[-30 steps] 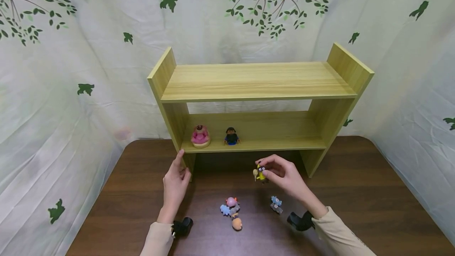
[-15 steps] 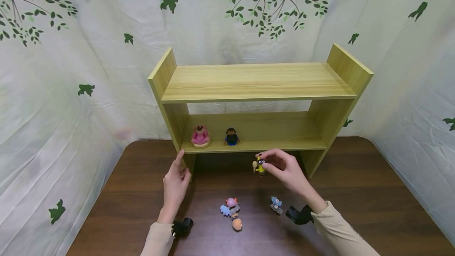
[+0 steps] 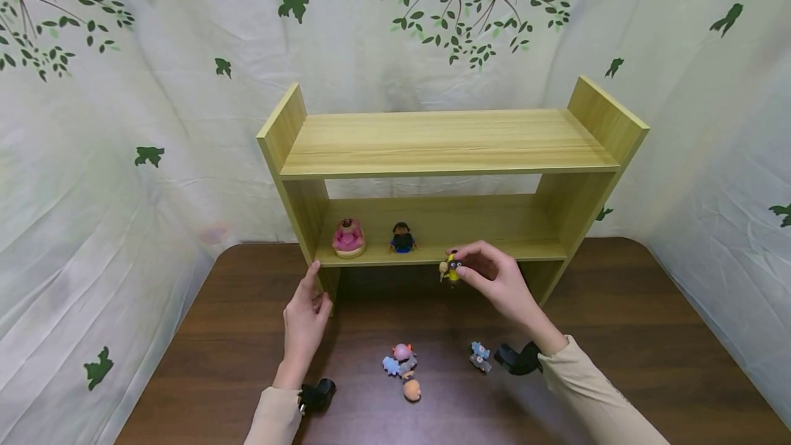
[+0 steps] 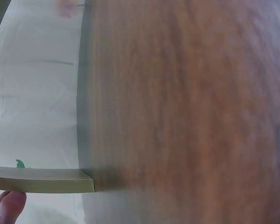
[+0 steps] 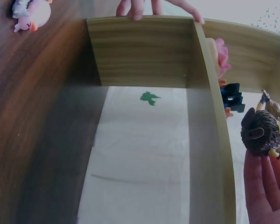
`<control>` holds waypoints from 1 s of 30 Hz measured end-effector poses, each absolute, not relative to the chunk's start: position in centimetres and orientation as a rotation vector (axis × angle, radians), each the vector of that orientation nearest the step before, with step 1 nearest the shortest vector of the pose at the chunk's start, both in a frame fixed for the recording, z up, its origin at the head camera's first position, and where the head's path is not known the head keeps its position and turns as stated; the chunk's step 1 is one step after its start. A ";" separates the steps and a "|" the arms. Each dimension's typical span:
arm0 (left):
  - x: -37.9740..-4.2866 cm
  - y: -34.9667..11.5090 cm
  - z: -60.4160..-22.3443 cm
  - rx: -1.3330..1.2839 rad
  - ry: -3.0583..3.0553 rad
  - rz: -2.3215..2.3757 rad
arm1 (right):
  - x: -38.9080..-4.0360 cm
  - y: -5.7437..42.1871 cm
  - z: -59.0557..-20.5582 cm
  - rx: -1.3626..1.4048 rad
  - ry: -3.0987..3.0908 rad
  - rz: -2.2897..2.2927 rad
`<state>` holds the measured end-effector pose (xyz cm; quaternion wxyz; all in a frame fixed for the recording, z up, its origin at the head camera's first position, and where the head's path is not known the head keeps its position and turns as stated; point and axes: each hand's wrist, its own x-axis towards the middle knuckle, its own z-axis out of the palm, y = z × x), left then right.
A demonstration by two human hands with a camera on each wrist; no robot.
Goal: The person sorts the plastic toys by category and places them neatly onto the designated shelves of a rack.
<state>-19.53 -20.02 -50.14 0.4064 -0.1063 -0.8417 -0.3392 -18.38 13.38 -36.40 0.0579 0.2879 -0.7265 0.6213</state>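
Right grip (image 3: 502, 286): thumb and fingers pinching a small yellow figure (image 3: 454, 273), goggle-eyed, upright, with a dark rough-textured back.

Left grip (image 3: 304, 318): holding no figure; index fingertip touching the left side panel (image 3: 309, 215) at its front edge, level with the middle board (image 3: 494, 225).

Shelf unit (image 3: 451, 143): pale wood grain, standing on a brown desk (image 3: 235, 335). Open room runs along the middle board from the dark-haired figure (image 3: 403, 237) to the right side panel (image 3: 575, 208). Left of the dark-haired figure, apart from it: a pink figure (image 3: 349, 237), near the left side panel.

Desk, in front of the unit: cluster of four small figures (image 3: 402, 351); to its right, a blue-and-grey pair (image 3: 480, 349).

Position of yellow figure: at the fingertips of the right grip, before the middle board's front edge in the head view; a gap shows between figure and edge in the right wrist view.
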 end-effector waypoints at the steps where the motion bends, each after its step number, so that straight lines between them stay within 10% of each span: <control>1: -19.5 -20.0 -50.1 -0.268 -2.123 -0.856 | -18.5 13.3 -36.3 0.864 -2.205 1.889; 30: -19.5 -20.0 -50.1 -0.268 -2.120 -0.860 | -21.3 12.7 -35.2 0.813 -2.139 1.784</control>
